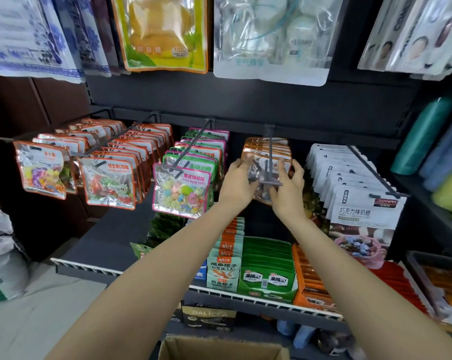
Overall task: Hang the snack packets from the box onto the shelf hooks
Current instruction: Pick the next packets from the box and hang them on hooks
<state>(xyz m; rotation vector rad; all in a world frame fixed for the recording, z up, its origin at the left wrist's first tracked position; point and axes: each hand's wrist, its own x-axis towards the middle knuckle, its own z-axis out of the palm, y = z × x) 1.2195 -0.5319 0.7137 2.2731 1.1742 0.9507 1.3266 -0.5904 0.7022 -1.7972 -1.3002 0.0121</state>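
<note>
An orange-edged snack packet (265, 166) with a clear front hangs at the front of a grey shelf hook (270, 162), with several like packets behind it. My left hand (239, 180) grips the packet's left edge and my right hand (287, 188) grips its right edge, fingers curled around it. The hook's crossbar tip sits between my hands, in front of the packet. An open cardboard box (219, 346) shows at the bottom edge; its inside is hidden.
Neighbouring hooks carry pink-and-green candy packets (182, 188), orange-edged gummy packets (108, 181) and white milk-candy packets (362, 211). Below, a wire-edged shelf (245, 298) holds boxed snacks. Larger bags hang above. Bottles (422, 133) stand at the right.
</note>
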